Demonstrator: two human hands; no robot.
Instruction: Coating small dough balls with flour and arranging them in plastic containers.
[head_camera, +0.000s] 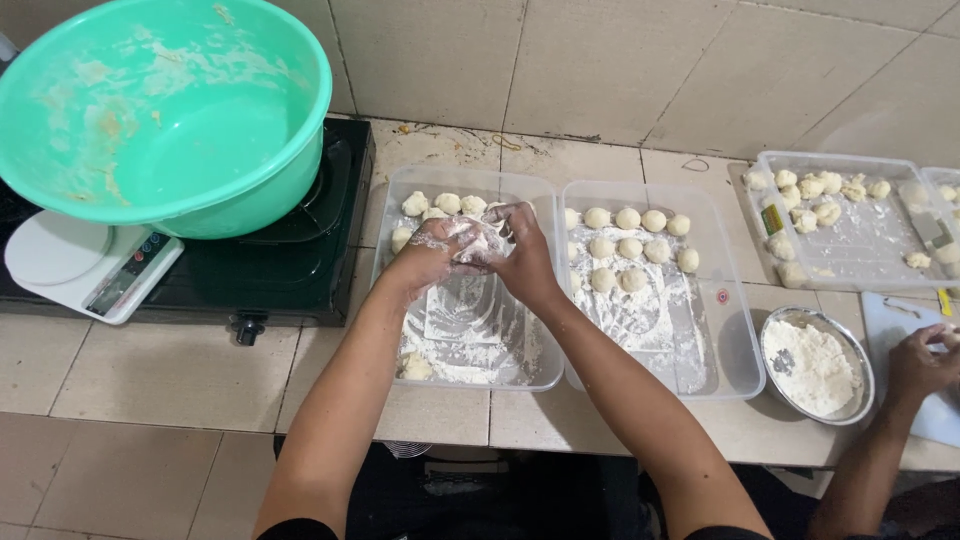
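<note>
Both floury hands, left hand (432, 252) and right hand (518, 255), cupped together around a soft, pale dough lump (480, 243) above the clear plastic tray (470, 345), near round dough balls (445, 204).

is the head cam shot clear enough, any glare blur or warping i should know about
Head view: even, soft light with faint shadows; mostly sharp, though the left hand and right hand blur slightly around the dough piece; mild glare on the clear trays; wide-lens bending shows at the green basin and counter edges.
</note>
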